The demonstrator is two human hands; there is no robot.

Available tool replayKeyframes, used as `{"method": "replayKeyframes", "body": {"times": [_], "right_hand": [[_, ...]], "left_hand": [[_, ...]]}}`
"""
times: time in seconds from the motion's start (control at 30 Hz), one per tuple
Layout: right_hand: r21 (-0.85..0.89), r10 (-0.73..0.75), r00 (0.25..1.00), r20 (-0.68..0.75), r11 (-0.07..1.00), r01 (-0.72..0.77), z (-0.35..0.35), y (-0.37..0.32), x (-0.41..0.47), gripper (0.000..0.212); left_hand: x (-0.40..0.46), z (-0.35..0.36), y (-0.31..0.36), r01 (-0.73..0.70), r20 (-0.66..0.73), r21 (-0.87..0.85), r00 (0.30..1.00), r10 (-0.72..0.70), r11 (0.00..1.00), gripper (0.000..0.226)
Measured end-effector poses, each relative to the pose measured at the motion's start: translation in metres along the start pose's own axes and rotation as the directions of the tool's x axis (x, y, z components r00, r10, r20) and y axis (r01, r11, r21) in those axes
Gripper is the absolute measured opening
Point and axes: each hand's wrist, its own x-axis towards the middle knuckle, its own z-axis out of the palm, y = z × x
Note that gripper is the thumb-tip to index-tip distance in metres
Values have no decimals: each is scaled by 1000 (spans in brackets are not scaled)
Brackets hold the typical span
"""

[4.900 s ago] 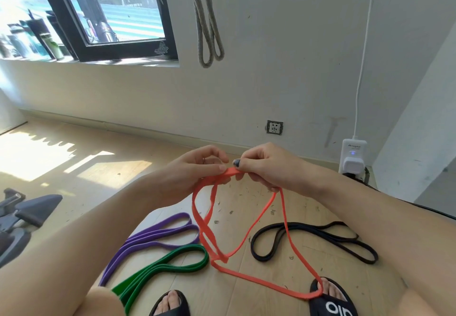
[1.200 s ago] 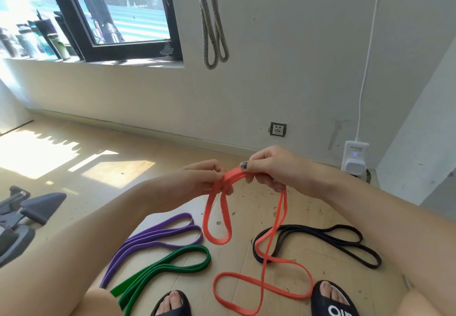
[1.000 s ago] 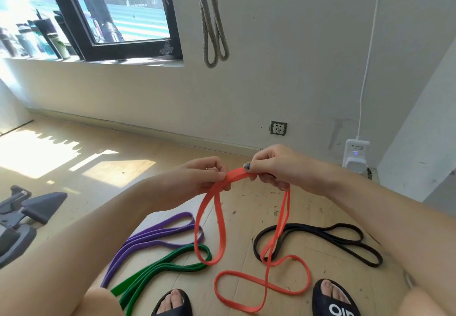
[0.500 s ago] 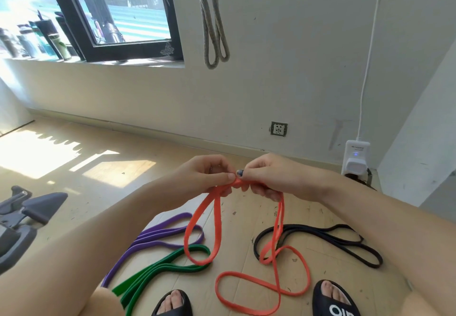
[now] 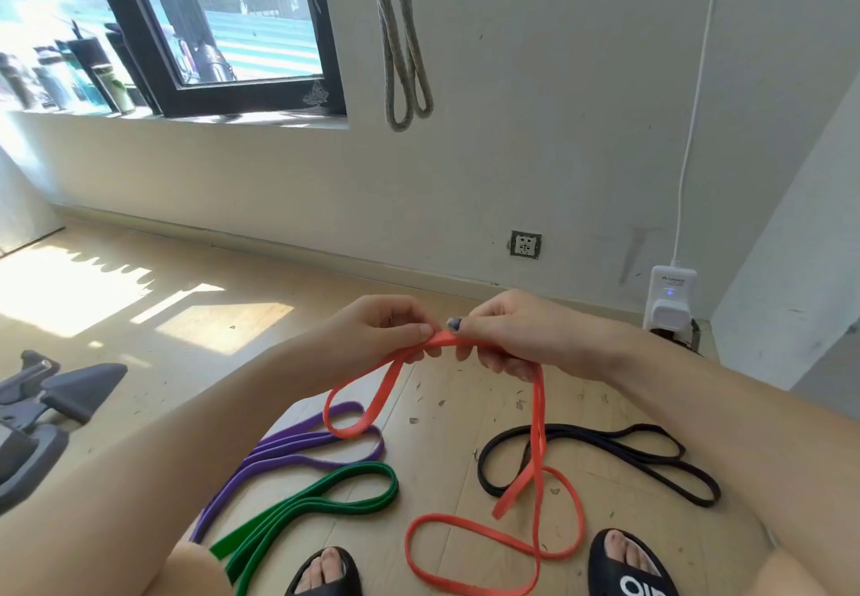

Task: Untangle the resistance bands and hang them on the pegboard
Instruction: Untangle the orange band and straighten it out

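Wooden floor [image 5: 442, 414]: carries all loose bands, sunlit patches at left.
Window [image 5: 218, 23]: dark frame, bottles on the sill.
Grey band [image 5: 404, 41]: hanging doubled on the wall.
Orange resistance band [image 5: 537, 446]: top held up between both hands, one loop hanging at left, the rest coiled on the floor between two black sandals.
Purple band [image 5: 298, 449], green band [image 5: 321, 502]: folded, side by side, left.
Black band [image 5: 600, 446]: right, crossed by the orange one.
Left hand [image 5: 377, 332], right hand [image 5: 507, 330]: each pinching the orange band, thumbs nearly touching.
White adapter [image 5: 670, 300]: plugged in low on the wall.
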Motion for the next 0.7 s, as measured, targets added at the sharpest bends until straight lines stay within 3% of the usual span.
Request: {"method": "replayKeyframes", "body": {"times": [0.23, 0.47, 0.7], "right_hand": [[130, -8, 997, -79, 991, 18, -10, 2, 1, 34], [-12, 30, 999, 18, 999, -30, 0, 1, -1, 41], [90, -42, 999, -18, 995, 43, -8, -1, 0, 34]], "left_hand": [[-1, -3, -2, -3, 24, -66, 1000, 5, 998, 17], [0, 0, 3, -27, 29, -44, 999, 28, 999, 10], [-1, -2, 0, 12, 53, -164, 999, -3, 986, 15]]}}
